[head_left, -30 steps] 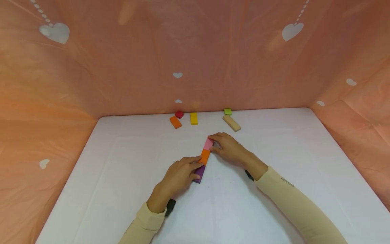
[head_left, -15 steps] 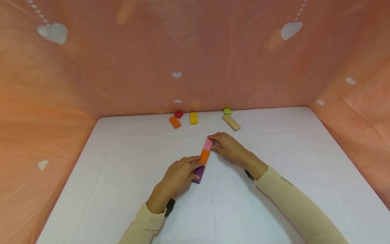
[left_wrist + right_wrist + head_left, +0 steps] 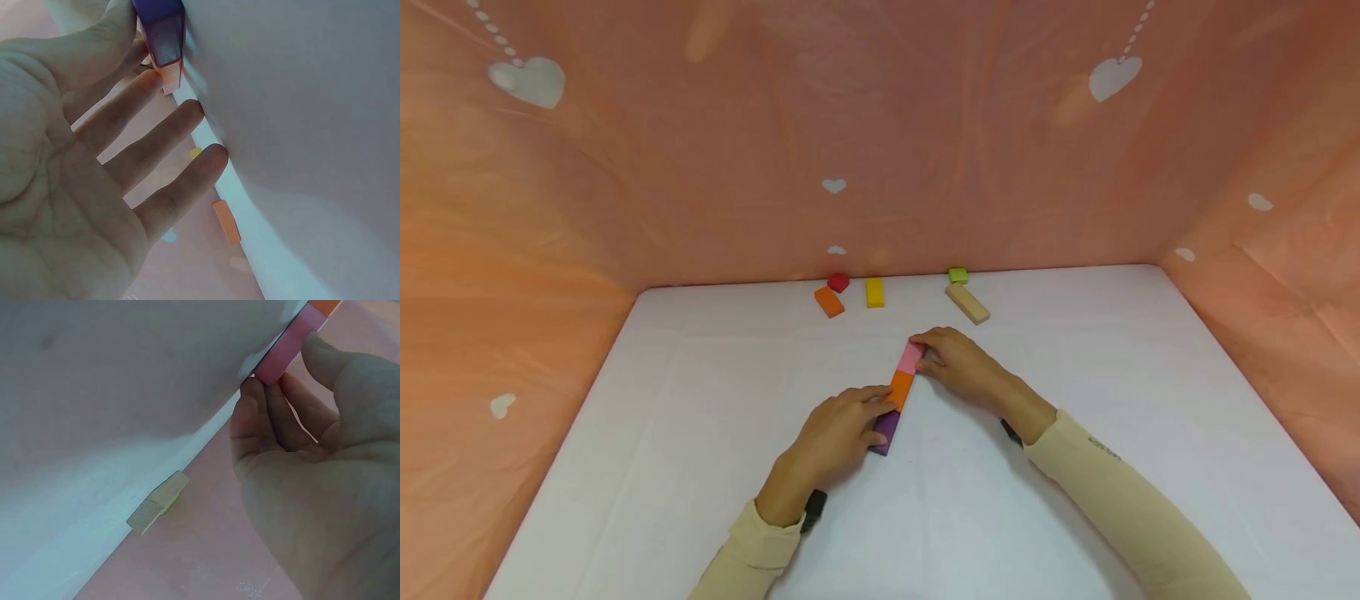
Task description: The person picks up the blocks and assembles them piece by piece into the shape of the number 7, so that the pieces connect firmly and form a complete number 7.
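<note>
Where the white table (image 3: 955, 533) spans the work area, the row (image 3: 900, 393) of three blocks lies flat near the middle, its long axis running from near left to far right. The left hand (image 3: 835, 437) is nearer the near end: fingers almost straight and spread, thumb touching the purple block (image 3: 887, 427), two fingertips resting on the orange block (image 3: 902, 385), neither block enclosed. The right hand (image 3: 961, 362) is nearer the far end: fingers bent, thumb at the right side and fingertips at the far end, holding the pink block (image 3: 910, 358) with little opening. The pink block lies left of the right palm, touching the orange block end to end. Judged from this geometry, any shift along the axis depends chiefly on the right hand; the left hand appears to provide steadying contact.
</note>
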A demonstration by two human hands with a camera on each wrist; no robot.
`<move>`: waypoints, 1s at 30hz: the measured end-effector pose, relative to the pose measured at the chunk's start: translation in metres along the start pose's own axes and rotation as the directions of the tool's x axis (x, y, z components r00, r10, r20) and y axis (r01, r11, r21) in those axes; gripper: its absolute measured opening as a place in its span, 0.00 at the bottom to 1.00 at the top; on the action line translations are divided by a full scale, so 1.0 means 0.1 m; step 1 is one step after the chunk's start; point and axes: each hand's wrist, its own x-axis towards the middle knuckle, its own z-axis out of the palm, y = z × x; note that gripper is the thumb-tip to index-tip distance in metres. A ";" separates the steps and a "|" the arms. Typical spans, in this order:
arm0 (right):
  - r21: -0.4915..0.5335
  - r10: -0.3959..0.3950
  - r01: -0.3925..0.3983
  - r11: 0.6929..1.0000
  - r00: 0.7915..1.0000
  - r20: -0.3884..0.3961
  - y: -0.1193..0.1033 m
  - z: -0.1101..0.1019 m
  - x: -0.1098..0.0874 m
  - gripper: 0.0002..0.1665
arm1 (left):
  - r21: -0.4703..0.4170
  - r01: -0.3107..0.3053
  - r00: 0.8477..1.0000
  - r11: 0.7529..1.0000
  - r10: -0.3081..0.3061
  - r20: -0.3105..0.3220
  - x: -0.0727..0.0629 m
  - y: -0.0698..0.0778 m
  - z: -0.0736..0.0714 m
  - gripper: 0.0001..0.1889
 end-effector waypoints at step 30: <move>-0.008 -0.031 0.031 0.999 1.000 0.001 -0.03 0.03 -0.02 0.28 | -0.034 0.014 0.995 0.999 -0.010 0.101 0.04 -0.03 -0.04 0.35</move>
